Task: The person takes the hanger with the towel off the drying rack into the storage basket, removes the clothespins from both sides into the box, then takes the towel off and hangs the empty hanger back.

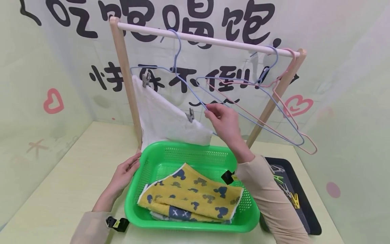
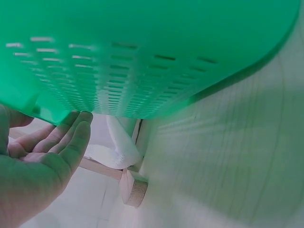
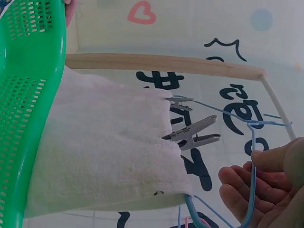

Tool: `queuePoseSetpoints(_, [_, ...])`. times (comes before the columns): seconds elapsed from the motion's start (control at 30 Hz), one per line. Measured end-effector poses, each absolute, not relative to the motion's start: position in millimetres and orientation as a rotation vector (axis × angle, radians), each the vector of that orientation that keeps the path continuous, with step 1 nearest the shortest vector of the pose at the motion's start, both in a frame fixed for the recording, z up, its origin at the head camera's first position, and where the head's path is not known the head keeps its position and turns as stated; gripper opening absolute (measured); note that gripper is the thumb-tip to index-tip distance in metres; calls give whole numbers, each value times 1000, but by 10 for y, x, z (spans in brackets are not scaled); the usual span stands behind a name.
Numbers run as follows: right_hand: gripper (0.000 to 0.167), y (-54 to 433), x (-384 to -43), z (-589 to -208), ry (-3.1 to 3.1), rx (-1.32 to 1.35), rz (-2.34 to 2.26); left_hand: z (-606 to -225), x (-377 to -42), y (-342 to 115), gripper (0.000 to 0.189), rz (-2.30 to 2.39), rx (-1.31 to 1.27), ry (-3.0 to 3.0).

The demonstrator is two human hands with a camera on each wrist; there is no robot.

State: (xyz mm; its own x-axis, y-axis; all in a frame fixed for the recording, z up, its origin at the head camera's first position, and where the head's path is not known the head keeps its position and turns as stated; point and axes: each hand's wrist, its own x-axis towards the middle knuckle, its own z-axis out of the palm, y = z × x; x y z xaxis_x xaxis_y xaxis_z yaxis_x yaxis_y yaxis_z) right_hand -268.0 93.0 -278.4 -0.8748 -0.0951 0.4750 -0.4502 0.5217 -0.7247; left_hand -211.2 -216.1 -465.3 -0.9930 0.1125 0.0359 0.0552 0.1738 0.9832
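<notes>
In the head view my right hand (image 1: pixel 224 123) pinches the lower right arm of a blue hanger (image 1: pixel 190 88), its thumb against the wire. The hanger hooks over the white rail and tilts down to the right. A white towel (image 3: pixel 109 142) hangs from it, held by two grey metal clothespins (image 3: pixel 192 133). My left hand (image 1: pixel 123 174) touches the outer left side of a green plastic basket (image 1: pixel 131 203), its fingers nearly straight beneath the rim in the left wrist view. Inside the basket lies a folded yellow towel (image 1: pixel 198 195) with dark mouse-shaped patterns, over another cloth.
The wooden rack (image 1: pixel 123 67) stands behind the basket with its white rail (image 1: pixel 213 40). Another blue hanger (image 1: pixel 280 105) and a pink hanger (image 1: pixel 292 118) hang at its right end. A black tray (image 1: pixel 307 200) of colored clothespins sits at the right of the table (image 1: pixel 76 169).
</notes>
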Motion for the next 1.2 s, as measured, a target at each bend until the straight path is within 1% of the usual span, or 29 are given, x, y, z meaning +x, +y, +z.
queuePoseSetpoints(0.33, [11,813,-2727,-2789,-2255,312,1512,-4671,-2119,-2155,45,1999,181,2390])
queuePoseSetpoints(0.53, [8,848,-2739,-2820,-2088,339,1539,-4658,-2119,-2150,46,1987,179,2383])
queuePoseSetpoints(0.7, [8,949,-2701,-2719,-2014,377,1518,-4656,-2121,-2158,47,1988,169,2371])
queuePoseSetpoints(0.93, [7,1231,-2531,-2522,-1936,459,1377,-4641,-2138,-2147,47,1998,183,2372])
queuePoseSetpoints(1.2, [14,1525,-2203,-2365,-1869,431,1327,-4676,-2134,-2142,46,2032,237,2375])
